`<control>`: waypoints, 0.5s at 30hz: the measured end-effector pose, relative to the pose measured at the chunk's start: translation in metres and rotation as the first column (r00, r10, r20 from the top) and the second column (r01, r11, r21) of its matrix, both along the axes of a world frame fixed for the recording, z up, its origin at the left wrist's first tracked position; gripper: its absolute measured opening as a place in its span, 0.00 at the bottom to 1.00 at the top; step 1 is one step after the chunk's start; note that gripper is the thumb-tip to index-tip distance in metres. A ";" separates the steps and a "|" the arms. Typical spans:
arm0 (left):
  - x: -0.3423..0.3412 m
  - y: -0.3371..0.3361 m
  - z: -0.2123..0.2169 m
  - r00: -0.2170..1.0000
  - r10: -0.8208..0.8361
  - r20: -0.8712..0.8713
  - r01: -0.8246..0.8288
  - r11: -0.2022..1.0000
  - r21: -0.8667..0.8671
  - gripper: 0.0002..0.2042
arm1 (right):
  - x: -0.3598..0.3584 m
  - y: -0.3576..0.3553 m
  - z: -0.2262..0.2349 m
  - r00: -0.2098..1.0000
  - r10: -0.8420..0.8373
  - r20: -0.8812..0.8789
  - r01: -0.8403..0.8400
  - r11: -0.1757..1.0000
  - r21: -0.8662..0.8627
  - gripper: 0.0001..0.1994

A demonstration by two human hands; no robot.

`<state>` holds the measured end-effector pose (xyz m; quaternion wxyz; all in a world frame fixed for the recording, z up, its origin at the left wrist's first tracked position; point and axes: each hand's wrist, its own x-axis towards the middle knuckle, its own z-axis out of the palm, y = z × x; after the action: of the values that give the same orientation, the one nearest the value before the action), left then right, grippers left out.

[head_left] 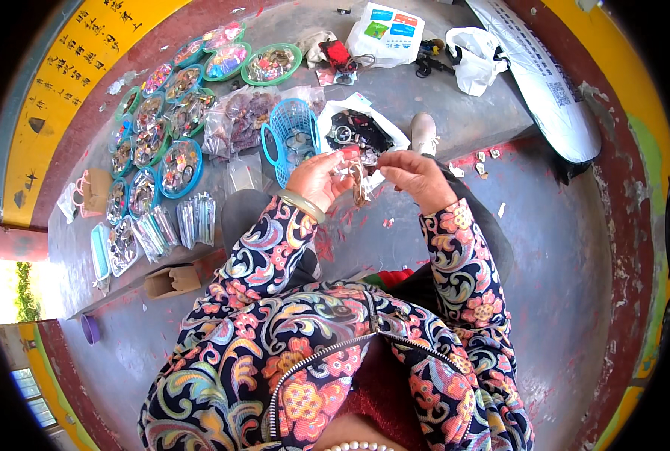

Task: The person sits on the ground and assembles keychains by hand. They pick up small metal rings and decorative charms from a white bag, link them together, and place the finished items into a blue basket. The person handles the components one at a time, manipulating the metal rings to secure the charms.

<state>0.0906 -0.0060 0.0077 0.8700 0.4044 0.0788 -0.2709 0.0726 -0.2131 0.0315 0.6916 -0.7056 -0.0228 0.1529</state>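
Observation:
My left hand (pixel 318 179), with a pale bangle at its wrist, is closed on a small item with a dangling brown strip (pixel 359 188). A bit of red (pixel 349 152) shows at its fingertips. Close by on the right, the fingers of my right hand (pixel 419 179) are pinched together near the strip; what they hold, if anything, is too small to make out. Just beyond both hands stands an open white bag (pixel 396 134) with wristwatches (pixel 344 134) and dark items inside. A blue plastic basket (pixel 293 113) with a few things in it stands left of the bag.
Several round baskets of small goods (pixel 180 168) crowd the left side, beside clear bags (pixel 252 113) and bundles of packaged pens (pixel 196 219). A cardboard box (pixel 172 281) lies lower left. White plastic bags (pixel 477 60) and a long silvery bundle (pixel 549 94) lie at the far right.

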 end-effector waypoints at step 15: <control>-0.017 -0.016 0.018 0.995 -0.103 0.004 0.103 0.993 0.059 0.13 | -0.002 0.015 -0.016 0.999 0.030 -0.023 -0.033 0.994 -0.103 0.12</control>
<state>0.0734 -0.0218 0.0253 0.8428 0.4344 0.0628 -0.3114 0.0711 -0.1976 0.0156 0.6517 -0.7384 -0.0186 0.1723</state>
